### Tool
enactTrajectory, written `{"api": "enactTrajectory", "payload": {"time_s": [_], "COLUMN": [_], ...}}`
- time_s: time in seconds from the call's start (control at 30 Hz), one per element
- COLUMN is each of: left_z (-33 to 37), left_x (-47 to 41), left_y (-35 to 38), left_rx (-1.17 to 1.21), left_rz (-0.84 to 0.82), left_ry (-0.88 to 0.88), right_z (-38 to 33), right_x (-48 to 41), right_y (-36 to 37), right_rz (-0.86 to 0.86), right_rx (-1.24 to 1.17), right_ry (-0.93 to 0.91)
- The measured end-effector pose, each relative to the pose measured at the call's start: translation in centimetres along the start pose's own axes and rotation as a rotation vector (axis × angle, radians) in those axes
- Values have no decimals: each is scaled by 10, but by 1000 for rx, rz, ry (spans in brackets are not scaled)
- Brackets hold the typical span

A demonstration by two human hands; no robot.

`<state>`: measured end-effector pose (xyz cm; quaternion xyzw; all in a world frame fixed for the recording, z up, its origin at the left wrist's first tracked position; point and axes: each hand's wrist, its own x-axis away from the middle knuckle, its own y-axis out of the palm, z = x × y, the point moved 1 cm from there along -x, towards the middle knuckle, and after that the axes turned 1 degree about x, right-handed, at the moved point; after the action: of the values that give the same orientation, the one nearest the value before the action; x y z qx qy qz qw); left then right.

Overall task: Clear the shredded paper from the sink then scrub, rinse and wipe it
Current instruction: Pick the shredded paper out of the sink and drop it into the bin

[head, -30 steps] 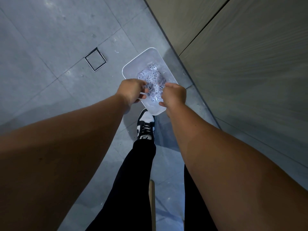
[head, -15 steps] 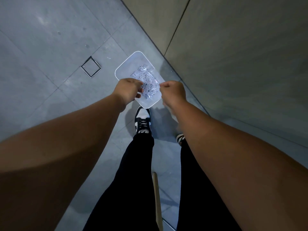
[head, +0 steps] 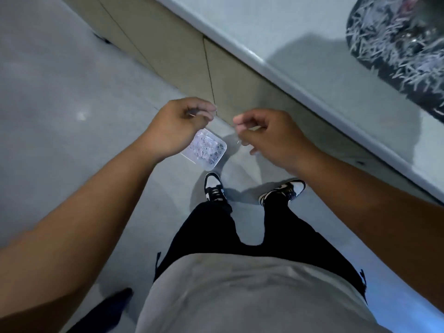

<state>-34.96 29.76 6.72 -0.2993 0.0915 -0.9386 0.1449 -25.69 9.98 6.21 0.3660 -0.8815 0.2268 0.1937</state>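
Note:
The dark round sink point(head: 360, 44) sits in the pale counter at the top right, with many white paper shreds point(head: 394, 58) strewn inside it. On the floor by the cabinet stands a white plastic tray point(head: 217, 162) holding a pile of shredded paper point(head: 204, 146). My left hand point(head: 180, 126) hovers high above the tray's left part, fingers loosely curled and apparently holding nothing. My right hand point(head: 269, 135) hangs to the right of the tray, also loosely curled; a tiny pale shred seems to cling near its fingers. The picture is blurred by motion.
The counter edge point(head: 276, 66) runs diagonally from top centre to right, with beige cabinet doors point(head: 182, 58) below it. My two black-and-white shoes point(head: 213, 188) stand on the grey floor just behind the tray. A dark object point(head: 108, 306) lies at the bottom left.
I have straightened up from bending over the tray; both hands have come up and apart from it. The view has swung so the counter and sink now show.

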Motion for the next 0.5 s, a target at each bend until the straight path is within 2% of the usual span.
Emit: {"api": "enactTrajectory", "payload": {"time_s": [0.23,0.5], "left_z": [108,203], "left_x": [17,10], "left_y": [46,151], "left_rx": [-53,-133], "left_rz": [-112,-223], "left_ry": [253,356], "right_z": [-62,-29], "right_x": [75,103], "right_y": [-119,-259], "right_rz": [102,329], "right_rx": [-129,-140], "right_ry": [-128,-69]}}
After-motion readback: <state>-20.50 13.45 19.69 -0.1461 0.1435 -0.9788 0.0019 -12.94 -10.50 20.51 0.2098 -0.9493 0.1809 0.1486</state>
